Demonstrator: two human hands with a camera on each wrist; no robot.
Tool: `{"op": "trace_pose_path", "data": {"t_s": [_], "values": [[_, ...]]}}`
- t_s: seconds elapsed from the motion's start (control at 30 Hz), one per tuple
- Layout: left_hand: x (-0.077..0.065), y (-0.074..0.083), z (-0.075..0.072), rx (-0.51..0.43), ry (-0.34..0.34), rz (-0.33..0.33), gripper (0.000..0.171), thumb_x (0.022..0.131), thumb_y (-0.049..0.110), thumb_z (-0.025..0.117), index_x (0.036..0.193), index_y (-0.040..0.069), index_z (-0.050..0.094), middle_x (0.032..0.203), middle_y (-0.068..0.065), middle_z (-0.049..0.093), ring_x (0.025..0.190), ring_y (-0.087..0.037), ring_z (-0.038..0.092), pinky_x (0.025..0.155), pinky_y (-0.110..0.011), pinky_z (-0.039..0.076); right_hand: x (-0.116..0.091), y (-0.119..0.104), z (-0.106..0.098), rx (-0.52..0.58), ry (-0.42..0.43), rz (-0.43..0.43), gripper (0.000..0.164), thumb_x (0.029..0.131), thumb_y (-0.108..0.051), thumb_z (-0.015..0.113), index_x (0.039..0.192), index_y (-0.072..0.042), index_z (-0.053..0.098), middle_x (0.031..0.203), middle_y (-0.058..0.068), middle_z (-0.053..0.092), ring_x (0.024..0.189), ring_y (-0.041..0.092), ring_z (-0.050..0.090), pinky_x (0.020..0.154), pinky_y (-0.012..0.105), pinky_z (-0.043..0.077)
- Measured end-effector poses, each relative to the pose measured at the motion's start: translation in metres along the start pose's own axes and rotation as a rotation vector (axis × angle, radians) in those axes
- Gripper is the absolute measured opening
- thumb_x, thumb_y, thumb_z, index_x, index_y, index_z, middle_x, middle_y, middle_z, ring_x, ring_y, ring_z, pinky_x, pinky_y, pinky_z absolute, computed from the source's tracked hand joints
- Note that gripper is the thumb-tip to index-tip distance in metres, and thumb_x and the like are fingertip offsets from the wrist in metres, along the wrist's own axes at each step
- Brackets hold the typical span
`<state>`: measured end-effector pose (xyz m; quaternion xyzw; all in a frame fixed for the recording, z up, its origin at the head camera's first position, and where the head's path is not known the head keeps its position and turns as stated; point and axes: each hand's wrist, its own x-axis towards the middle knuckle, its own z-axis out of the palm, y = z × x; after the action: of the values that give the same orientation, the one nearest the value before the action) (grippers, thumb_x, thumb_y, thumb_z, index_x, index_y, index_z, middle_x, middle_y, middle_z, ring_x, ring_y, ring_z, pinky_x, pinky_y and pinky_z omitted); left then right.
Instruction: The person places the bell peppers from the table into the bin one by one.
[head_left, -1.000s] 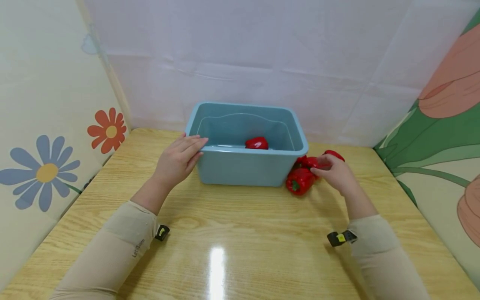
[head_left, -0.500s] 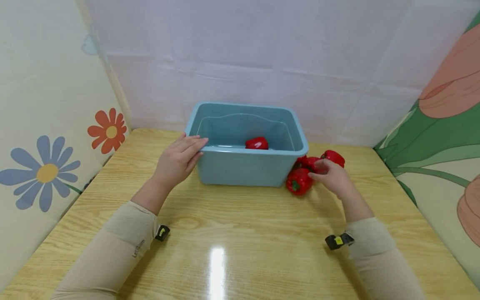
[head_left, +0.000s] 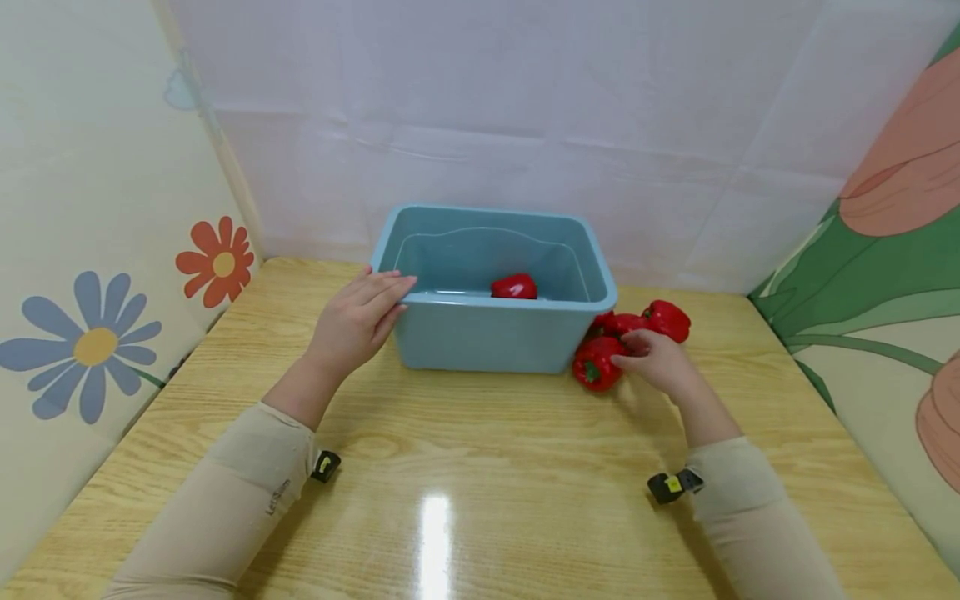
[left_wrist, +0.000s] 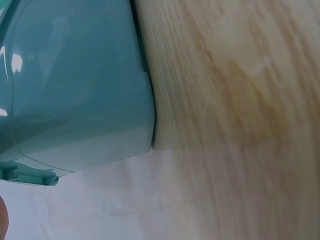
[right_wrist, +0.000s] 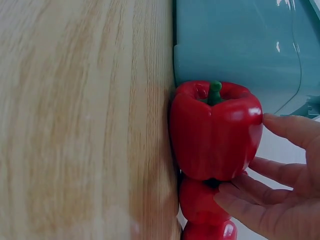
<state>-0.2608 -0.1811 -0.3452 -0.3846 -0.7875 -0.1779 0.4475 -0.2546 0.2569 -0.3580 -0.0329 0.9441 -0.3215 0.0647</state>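
In the head view, my left hand rests on the front left corner of a light-blue plastic bin, fingers straight over its rim. Inside the bin lies a red bell pepper. My right hand is at the nearest red bell pepper, which lies against the bin's right front corner. In the right wrist view, the thumb touches the side of that bell pepper, while the other fingers spread loosely near its base. More red peppers lie behind it, partly hidden.
A wood-grain table carries the bin, with a white sheet hanging behind it. Flower-patterned panels stand at both sides. The bin's side wall fills much of the left wrist view.
My right hand has moved slightly left and toward me, away from the far right pepper and onto the nearest one. My left hand and the bin stay still.
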Motion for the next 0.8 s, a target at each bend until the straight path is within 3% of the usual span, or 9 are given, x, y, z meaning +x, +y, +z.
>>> {"op": "trace_pose_path", "data": {"t_s": [0.5, 0.8], "values": [[0.0, 0.0, 0.001, 0.003, -0.018, -0.013, 0.034, 0.09, 0.019, 0.058, 0.12, 0.004, 0.06, 0.116, -0.01, 0.062, 0.11, -0.028, 0.056, 0.1, -0.049, 0.037, 0.002, -0.002, 0.01, -0.066, -0.02, -0.047, 0.074, 0.079, -0.038, 0.069, 0.132, 0.006, 0.042, 0.131, 0.025, 0.046, 0.117, 0.04, 0.044, 0.098, 0.053, 0.036], [0.0, 0.0, 0.001, -0.002, -0.001, -0.003, 0.034, 0.09, 0.017, 0.058, 0.121, 0.004, 0.059, 0.116, -0.01, 0.062, 0.109, -0.028, 0.056, 0.099, -0.05, 0.038, 0.004, -0.007, 0.016, -0.101, -0.037, -0.002, 0.079, 0.076, -0.042, 0.072, 0.134, 0.003, 0.04, 0.134, 0.023, 0.043, 0.119, 0.04, 0.04, 0.099, 0.056, 0.034]]}}
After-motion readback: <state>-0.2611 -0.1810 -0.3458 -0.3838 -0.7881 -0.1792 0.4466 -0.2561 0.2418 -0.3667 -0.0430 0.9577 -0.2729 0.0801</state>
